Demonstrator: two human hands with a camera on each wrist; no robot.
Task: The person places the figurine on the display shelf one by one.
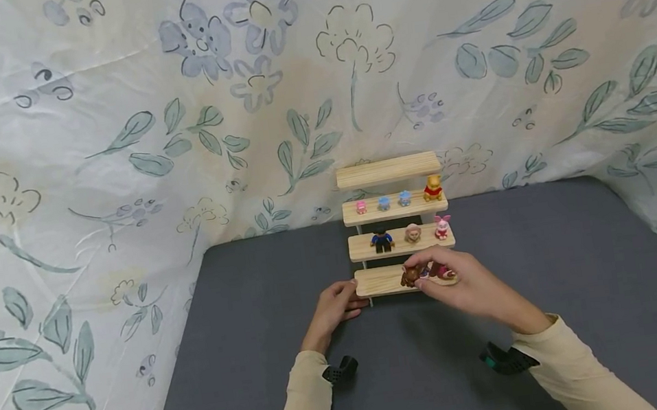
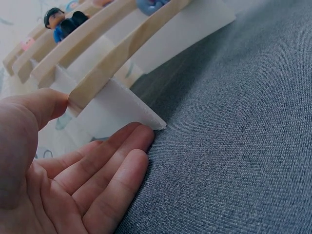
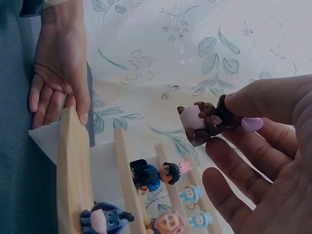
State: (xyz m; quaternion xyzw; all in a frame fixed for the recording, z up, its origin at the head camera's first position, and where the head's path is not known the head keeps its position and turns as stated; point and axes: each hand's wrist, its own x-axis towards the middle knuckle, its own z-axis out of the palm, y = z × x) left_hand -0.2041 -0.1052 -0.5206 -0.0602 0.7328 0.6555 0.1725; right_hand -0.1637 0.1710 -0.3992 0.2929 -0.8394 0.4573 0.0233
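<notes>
A four-tier wooden display shelf [image 1: 379, 283] with white side supports stands against the cloth backdrop. My right hand [image 1: 463, 282] pinches a brown toy figurine [image 3: 204, 122] with a pink belly between thumb and fingers, over the lowest tier. In the right wrist view the figurine lies sideways, apart from the wood. At that tier's left end is my left hand [image 1: 336, 306], its thumb touching the board's end and its loosely straight fingers beside the white support [image 2: 122, 105]. A blue donkey figurine [image 3: 105, 218] sits on the lowest tier; a reddish figurine [image 1: 442, 271] is partly hidden by my right hand.
On the tier above stand a black-haired figure in blue [image 1: 381, 240], a tan round-headed figure [image 1: 412, 233] and a pink piglet [image 1: 442, 227]. Higher up are a small pink figure [image 1: 361, 207], two light-blue ones and a yellow bear [image 1: 433, 188]. Dark grey cloth [image 1: 265, 289] covers the table.
</notes>
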